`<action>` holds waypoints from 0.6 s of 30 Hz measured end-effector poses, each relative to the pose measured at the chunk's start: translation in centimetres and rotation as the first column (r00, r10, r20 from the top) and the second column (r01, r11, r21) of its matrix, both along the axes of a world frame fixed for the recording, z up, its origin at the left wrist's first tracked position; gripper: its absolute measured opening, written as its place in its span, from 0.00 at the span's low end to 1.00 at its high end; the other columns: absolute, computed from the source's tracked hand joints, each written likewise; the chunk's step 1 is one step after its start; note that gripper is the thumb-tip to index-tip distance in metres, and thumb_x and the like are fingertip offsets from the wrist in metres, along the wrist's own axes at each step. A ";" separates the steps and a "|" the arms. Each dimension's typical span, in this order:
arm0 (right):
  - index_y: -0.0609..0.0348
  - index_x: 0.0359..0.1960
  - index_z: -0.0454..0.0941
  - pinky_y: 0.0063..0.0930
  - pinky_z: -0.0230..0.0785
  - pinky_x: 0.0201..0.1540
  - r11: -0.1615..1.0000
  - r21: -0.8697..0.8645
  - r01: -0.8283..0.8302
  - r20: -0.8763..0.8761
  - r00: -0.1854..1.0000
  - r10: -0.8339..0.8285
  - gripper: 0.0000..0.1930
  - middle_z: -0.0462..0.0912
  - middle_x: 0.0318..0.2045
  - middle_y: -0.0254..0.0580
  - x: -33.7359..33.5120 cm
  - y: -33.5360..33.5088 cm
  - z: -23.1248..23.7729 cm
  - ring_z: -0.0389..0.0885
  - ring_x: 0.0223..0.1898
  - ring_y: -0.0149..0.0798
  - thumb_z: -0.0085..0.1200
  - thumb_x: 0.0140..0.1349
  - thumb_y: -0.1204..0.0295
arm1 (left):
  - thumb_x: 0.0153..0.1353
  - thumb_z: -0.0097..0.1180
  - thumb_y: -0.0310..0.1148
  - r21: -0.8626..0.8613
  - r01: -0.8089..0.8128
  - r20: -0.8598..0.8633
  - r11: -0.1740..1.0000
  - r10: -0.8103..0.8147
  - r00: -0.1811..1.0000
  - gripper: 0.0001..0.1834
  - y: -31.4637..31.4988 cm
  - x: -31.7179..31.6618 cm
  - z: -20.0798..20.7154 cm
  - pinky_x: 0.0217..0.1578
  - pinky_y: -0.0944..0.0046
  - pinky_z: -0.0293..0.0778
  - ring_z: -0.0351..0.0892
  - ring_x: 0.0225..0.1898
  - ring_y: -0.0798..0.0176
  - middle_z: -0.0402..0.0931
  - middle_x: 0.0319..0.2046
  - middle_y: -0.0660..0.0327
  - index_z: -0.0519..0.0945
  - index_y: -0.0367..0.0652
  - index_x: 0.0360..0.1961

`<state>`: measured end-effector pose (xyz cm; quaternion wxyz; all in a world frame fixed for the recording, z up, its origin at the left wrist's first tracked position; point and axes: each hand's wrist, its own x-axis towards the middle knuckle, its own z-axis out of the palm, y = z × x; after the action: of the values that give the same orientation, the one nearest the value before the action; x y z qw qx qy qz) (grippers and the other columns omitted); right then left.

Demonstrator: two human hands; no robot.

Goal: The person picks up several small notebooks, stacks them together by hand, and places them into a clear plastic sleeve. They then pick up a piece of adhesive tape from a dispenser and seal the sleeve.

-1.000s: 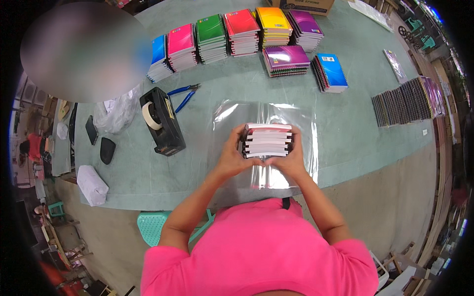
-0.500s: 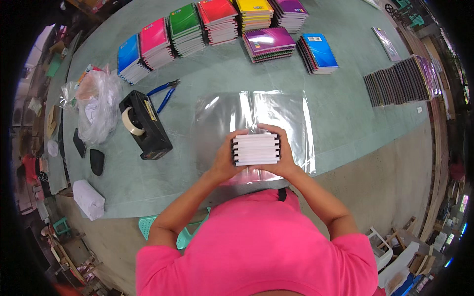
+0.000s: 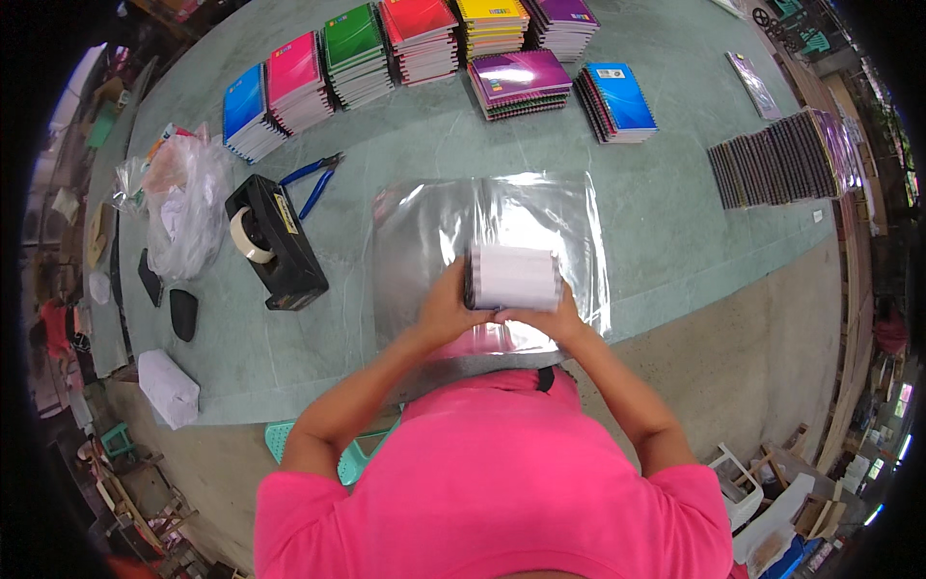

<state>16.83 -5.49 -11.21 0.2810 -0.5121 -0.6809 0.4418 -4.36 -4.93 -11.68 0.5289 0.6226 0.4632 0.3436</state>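
Between my two hands a small stack of spiral notebooks (image 3: 517,279) stands on edge, its white page edges facing up and slightly blurred. My left hand (image 3: 450,307) grips its left side, where the dark bindings show. Around the right side and near edge curls my right hand (image 3: 558,318), the two thumbs almost meeting at the near face. Beneath the stack a clear plastic sheet (image 3: 410,251) lies on the green table (image 3: 386,130), glossy with reflections. Whether the stack touches the sheet I cannot tell.
Stacks of coloured notebooks (image 3: 355,53) line the far side. To the left are a black tape dispenser (image 3: 289,256), blue-handled cutting pliers (image 3: 316,183) and a crumpled plastic bag (image 3: 188,212). A long row of wrapped notebooks (image 3: 776,159) stands at the right edge.
My hands have moved the notebook stack slightly right. Its page edges, stepped before, now look nearly even and blurred, and my thumbs have come together at the near side.
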 end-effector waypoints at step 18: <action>0.72 0.36 0.73 0.36 0.71 0.32 0.911 -0.410 0.040 0.213 0.976 0.053 0.43 0.78 0.16 0.50 0.2 4.3 4.5 0.81 0.23 0.45 0.38 0.53 0.33 | 0.48 0.68 0.39 -0.679 0.017 0.162 0.734 0.127 0.978 0.33 0.7 0.7 7.1 0.39 0.62 0.79 0.76 0.41 0.60 0.73 0.44 0.51 0.69 0.29 0.49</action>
<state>17.04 -1.15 -6.67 0.0884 -0.6030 -0.6012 0.5168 -3.62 -4.21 -4.56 0.7516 0.3365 0.5197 0.2275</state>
